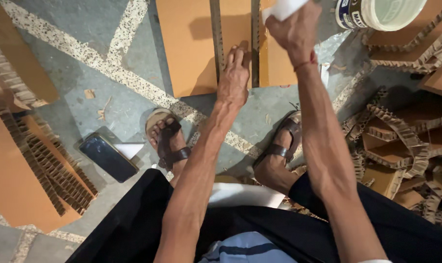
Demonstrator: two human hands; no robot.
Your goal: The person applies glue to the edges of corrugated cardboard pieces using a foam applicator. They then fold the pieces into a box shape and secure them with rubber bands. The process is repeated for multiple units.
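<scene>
Left hand [234,73] is pressing flat, fingers extended, on the cardboard panel [192,44]; right hand [295,30] is gripping a white cloth [282,8] beside the bucket [379,13].

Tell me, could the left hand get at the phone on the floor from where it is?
Probably yes. The left hand rests flat on the cardboard, holding nothing, and the phone lies uncovered on the floor beside the left foot, with nothing between them.

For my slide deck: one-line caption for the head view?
Left hand presses brown cardboard; right hand holds something white above it.
</scene>
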